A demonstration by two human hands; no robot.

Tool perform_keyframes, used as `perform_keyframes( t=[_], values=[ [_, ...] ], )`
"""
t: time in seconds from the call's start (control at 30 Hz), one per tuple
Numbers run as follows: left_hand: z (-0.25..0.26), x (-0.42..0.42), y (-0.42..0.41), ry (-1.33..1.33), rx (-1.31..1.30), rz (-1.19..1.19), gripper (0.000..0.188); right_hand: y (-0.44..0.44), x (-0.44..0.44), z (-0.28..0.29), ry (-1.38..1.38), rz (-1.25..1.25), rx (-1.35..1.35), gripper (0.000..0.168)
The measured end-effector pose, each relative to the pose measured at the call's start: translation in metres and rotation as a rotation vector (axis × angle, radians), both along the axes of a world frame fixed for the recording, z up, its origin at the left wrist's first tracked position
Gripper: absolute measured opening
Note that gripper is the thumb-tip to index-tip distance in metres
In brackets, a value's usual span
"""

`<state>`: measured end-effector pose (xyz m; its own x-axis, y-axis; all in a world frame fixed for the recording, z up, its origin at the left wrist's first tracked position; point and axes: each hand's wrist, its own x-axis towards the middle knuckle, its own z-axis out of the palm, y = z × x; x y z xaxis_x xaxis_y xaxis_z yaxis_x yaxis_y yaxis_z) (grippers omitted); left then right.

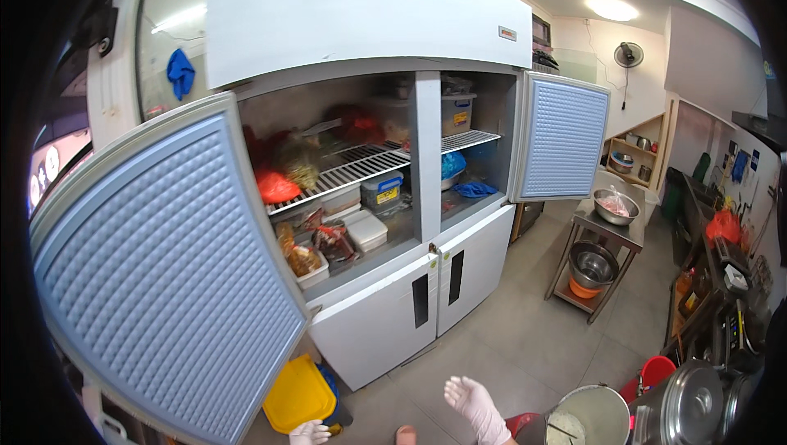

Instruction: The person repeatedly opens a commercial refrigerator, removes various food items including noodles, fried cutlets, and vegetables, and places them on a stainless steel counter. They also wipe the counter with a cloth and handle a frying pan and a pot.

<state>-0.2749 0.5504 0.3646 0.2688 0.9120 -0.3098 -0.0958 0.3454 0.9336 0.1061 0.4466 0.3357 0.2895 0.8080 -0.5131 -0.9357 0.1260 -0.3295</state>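
My right hand (474,407), in a white glove, hangs above the tiled floor with its palm showing and nothing in it. Low in the picture, my left hand (310,432) is gloved too and partly cut off by the bottom edge; it holds nothing and appears in front of a yellow lid (300,397). Before me stands a tall white refrigerator (369,8). Its two upper doors, the left door (166,273) and the right door (567,137), are swung wide. Inside, a wire shelf (350,175) bears a red plastic bag (276,186) and other bagged food. Beneath are a lidded white box (365,229) and a blue-handled container (381,191).
A steel bowl (616,206) with a plastic bag in it rests on a small metal table (615,231). To my right are a large pot (591,411) holding pale contents, a lidded steel pot (695,405) and a red bucket (658,372). A cluttered counter (707,242) lines the right wall.
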Motion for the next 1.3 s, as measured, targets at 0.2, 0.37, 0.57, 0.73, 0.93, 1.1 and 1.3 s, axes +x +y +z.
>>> perform_keyframes(
  t=[0.2,0.37,0.57,0.73,0.93,1.1,1.3],
  values=[
    [0.007,0.093,0.139,0.089,0.020,0.106,0.027,0.134,0.116,0.088,-0.239,0.027,0.187,0.030],
    [0.032,0.208,0.255,0.130,0.257,-0.071,0.027,0.219,0.214,0.160,-0.460,0.031,0.251,0.026],
    [0.064,0.330,0.321,0.063,0.350,-0.227,0.026,0.336,0.367,0.230,-0.658,-0.074,0.263,0.021],
    [0.117,0.395,0.309,0.134,0.418,-0.030,0.032,0.479,0.470,0.313,-0.661,-0.096,0.427,0.020],
    [0.127,0.452,0.297,-0.040,0.211,0.470,0.033,0.642,0.533,0.406,-0.550,-0.065,0.605,0.040],
    [0.124,0.477,0.282,-0.024,0.196,0.676,0.032,0.735,0.530,0.450,-0.882,-0.029,0.480,0.055],
    [0.114,0.510,0.270,-0.056,0.182,0.728,0.033,0.781,0.538,0.477,-2.438,-0.095,-0.561,0.057]
  ],
)
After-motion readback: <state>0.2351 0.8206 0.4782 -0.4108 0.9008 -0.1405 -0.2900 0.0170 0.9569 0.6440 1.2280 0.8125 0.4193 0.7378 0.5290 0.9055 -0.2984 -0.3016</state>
